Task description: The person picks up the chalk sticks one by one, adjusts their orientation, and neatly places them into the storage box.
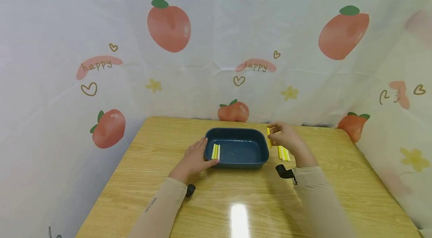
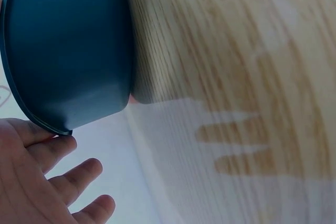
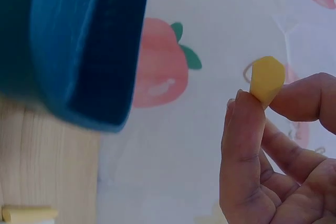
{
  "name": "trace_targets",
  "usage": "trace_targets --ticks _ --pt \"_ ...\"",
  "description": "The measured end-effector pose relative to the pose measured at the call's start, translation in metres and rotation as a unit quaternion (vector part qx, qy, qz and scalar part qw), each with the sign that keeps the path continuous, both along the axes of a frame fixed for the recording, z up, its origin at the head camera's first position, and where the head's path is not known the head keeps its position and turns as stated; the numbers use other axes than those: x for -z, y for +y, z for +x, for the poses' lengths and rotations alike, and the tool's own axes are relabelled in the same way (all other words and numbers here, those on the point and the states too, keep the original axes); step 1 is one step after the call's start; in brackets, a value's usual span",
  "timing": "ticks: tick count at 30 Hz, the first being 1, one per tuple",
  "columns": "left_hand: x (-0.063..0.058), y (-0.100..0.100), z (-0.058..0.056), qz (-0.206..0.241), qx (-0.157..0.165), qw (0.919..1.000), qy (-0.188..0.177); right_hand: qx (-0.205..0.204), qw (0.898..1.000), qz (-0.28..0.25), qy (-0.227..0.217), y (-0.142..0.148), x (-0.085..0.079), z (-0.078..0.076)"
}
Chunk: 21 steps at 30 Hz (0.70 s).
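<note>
A dark blue rectangular box (image 1: 236, 163) stands on the table, with several sticks of chalk (image 1: 216, 151), white and yellow, upright side by side at its left end. My left hand (image 1: 194, 158) holds that end by the rim, thumb at the front and fingertips at the left; in the left wrist view two fingers touch the rim and two are spread clear. Just beyond the right rim, my right hand (image 1: 285, 138) pinches a yellow stick of chalk (image 3: 268, 77) upright between thumb and fingertips. More yellow and white chalk (image 1: 283, 153) lies below the right hand.
The wooden table (image 1: 209, 208) reaches back to a white cloth (image 1: 202, 92) printed with fruit, which also hangs at both sides. A black wrist device (image 1: 284, 171) sits under the right wrist, and another (image 1: 190, 190) under the left.
</note>
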<state>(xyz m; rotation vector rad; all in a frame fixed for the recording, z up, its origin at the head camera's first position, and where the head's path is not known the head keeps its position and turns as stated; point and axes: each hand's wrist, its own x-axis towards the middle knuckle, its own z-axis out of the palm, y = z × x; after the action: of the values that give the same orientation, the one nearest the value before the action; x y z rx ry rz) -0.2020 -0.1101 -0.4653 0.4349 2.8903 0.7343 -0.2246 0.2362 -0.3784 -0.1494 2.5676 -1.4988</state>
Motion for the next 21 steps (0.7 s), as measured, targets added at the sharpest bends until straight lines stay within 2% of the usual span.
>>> trace_targets --ticks 13,21 --pt "0.0 -0.001 0.001 0.0 0.001 1.0 0.003 -0.019 1.0 -0.016 -0.013 -0.043 0.007 -0.012" --pt "0.001 -0.002 0.001 -0.001 0.005 1.0 0.005 -0.023 0.998 -0.05 -0.02 -0.059 0.025 -0.02"
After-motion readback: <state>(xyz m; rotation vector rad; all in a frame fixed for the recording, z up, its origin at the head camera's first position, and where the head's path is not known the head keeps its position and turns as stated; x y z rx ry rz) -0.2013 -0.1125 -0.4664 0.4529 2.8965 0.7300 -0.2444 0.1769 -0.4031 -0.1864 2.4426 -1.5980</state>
